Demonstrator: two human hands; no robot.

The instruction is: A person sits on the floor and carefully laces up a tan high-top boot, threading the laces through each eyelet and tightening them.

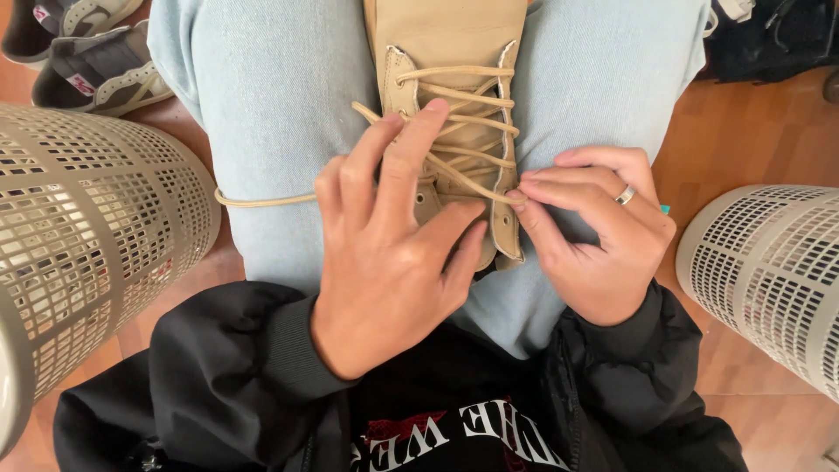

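The tan boot (454, 87) lies on the lap in pale jeans (280, 114). Left hand (384, 253) rests fingers spread on the crossed lace (463, 170), grip released. Right hand (603, 236) pinches the lace end just right of the left hand, grip clenched.

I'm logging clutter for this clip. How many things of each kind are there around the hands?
Boot: 1
Lace: 1
Baskets: 2
Sneakers: 2
Ring: 1
Total: 7
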